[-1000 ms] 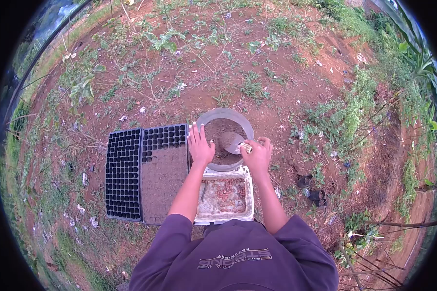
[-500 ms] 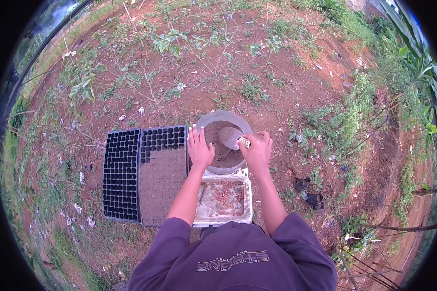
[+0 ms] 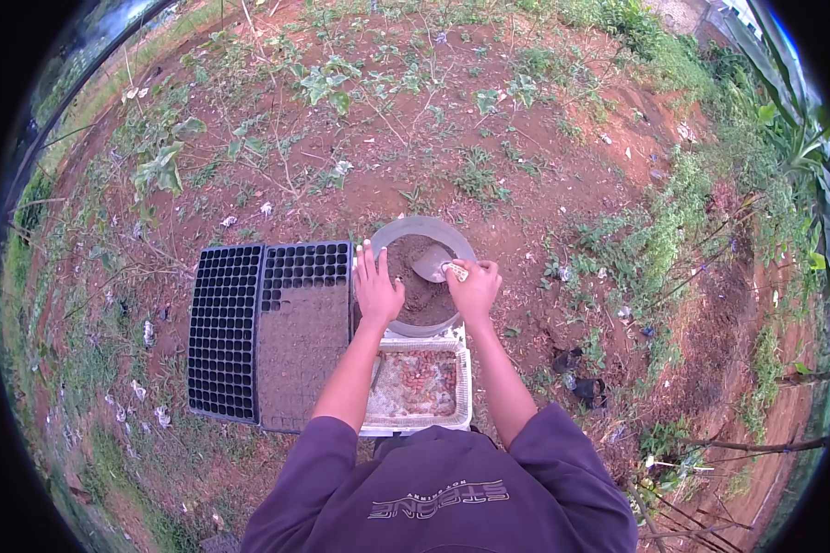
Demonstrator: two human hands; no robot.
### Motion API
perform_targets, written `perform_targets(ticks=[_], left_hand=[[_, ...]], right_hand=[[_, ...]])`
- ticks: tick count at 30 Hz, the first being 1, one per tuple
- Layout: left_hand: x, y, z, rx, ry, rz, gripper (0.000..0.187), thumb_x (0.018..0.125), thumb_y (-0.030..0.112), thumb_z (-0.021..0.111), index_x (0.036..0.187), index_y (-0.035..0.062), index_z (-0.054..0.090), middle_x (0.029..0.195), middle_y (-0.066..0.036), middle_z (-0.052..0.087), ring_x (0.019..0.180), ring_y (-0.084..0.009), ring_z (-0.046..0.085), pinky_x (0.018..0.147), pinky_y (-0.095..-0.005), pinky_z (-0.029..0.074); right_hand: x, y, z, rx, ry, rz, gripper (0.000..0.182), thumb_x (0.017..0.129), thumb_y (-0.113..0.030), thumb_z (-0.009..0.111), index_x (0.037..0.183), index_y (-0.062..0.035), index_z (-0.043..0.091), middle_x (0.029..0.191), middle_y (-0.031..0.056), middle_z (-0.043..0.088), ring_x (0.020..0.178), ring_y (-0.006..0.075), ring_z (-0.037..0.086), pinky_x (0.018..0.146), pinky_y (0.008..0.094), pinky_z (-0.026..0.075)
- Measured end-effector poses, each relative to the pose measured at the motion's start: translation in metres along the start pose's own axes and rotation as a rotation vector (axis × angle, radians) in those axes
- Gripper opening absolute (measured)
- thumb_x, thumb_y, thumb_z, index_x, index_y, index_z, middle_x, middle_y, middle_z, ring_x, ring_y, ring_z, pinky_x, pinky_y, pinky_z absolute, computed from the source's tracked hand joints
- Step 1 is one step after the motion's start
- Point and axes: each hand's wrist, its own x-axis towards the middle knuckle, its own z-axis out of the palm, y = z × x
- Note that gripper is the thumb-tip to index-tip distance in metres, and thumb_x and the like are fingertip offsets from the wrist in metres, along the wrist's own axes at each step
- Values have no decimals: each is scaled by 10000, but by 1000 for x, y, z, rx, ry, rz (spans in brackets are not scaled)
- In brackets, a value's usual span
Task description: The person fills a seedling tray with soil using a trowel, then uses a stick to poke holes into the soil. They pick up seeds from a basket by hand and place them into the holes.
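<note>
A round, translucent tub (image 3: 411, 227) of dark soil (image 3: 421, 300) stands in front of me. My right hand (image 3: 475, 288) is closed round the light patterned handle of a trowel (image 3: 431, 264), whose metal blade rests in the soil, partly sunk in it. At the tub's left rim lies my left hand (image 3: 377, 288), fingers stretched out and holding nothing. Left of that hand is a black seedling tray (image 3: 306, 350), mostly covered with soil, with bare cells at its far end. Beyond it sits a second black tray (image 3: 223, 332) with unfilled cells.
Between me and the tub, a whitish rectangular basket (image 3: 467, 387) holds small reddish-brown pieces (image 3: 424, 376) on a pale layer. Dark objects (image 3: 588, 389) lie on the ground to the right. Weeds and leafy stems (image 3: 318, 83) grow across the reddish earth.
The trowel blade, earlier flatter with soil heaped on it, is now tilted and lower in the tub's soil. My left hand stays by the rim. The view has shifted slightly.
</note>
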Motion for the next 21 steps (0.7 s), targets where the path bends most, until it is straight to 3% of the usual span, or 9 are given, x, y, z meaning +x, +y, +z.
perform_targets(ticks=[2,5,11,18,20,21], left_hand=[[0,-1,2,-12,42,9,705,792,213,643,1409,46,348,1535,-196,165,1435,-368,129,1133,-510,218],[1,-1,1,-1,25,1,705,791,218,645,1408,47,350,1531,-195,172,1437,-362,125,1135,-504,215],[0,-4,4,-5,45,12,707,788,222,648,1411,58,357,1529,-193,172,1438,-355,123,1139,-499,208],[2,-1,1,-4,10,-14,676,794,221,619,1404,47,386,1549,-185,154,1438,-357,133,1139,-489,208],[1,-1,0,-15,-2,-22,679,797,226,619,1408,50,379,1554,-181,141,1441,-351,125,1143,-485,201],[1,-1,-2,-13,-2,-24,679,797,226,619,1408,50,379,1554,-181,141,1441,-351,125,1143,-485,201]], right_hand=[[-2,3,-3,24,46,139,296,738,-343,748,970,-158,746,962,144,645,1110,292,482,949,415,349],[-8,9,1,84,92,188,292,738,-336,758,970,-159,746,988,156,625,1128,290,462,964,425,342],[-28,6,-21,120,168,20,235,752,-267,766,959,-158,742,962,102,653,1108,278,455,977,415,332],[-44,11,-24,181,207,45,260,750,-279,780,983,-173,735,909,45,682,1102,254,453,970,401,336],[-45,17,-21,198,165,58,285,740,-312,803,963,-147,738,1058,98,505,1088,281,466,954,412,374],[-46,16,-21,200,162,58,285,740,-312,803,963,-147,738,1058,98,505,1088,281,466,954,412,374]])
